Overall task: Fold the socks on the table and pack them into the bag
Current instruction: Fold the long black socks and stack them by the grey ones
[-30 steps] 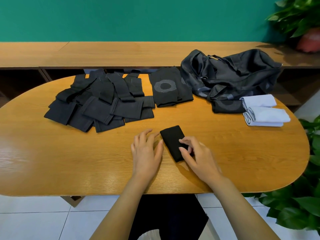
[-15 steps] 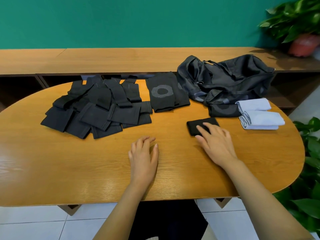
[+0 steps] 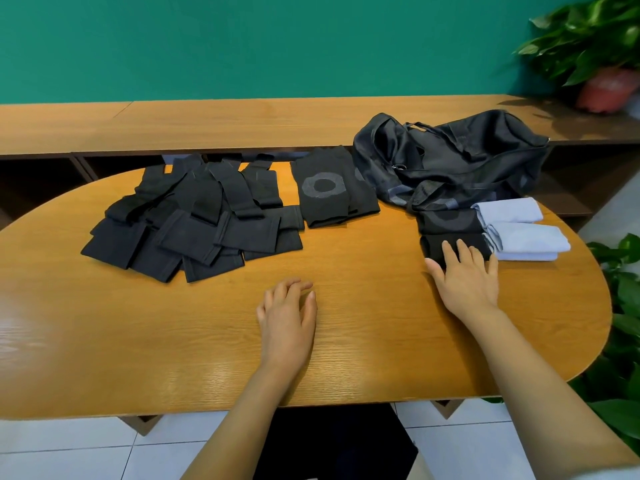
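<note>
Your right hand [image 3: 467,275] lies flat on a folded black sock [image 3: 431,247] at the right side of the tabletop [image 3: 346,341]. Its fingers [image 3: 450,252] are straight and spread, pressing the cloth down rather than gripping it, and the thumb rests on the wood just beside the sock's left edge. The sock sits directly in front of a second folded dark sock [image 3: 446,220] and right up against the pale blue folded socks [image 3: 523,237]. The black bag [image 3: 467,161] slumps just behind that row (its opening is hard to make out among the folds). Your left hand [image 3: 287,317] rests on bare wood near the front centre, its fingers [image 3: 291,289] loosely curved and holding nothing.

The step in hand looks like setting this sock into the finished row. Square its edge with its neighbours and press once to flatten the fold. Then lift your palm straight up so the cloth does not drag open.

The heap of unfolded black socks [image 3: 194,230] lies at the far left, with the ring-marked socks [image 3: 323,192] between it and the bag. No sock can be seen inside the bag, so packing appears yet to come.
</note>
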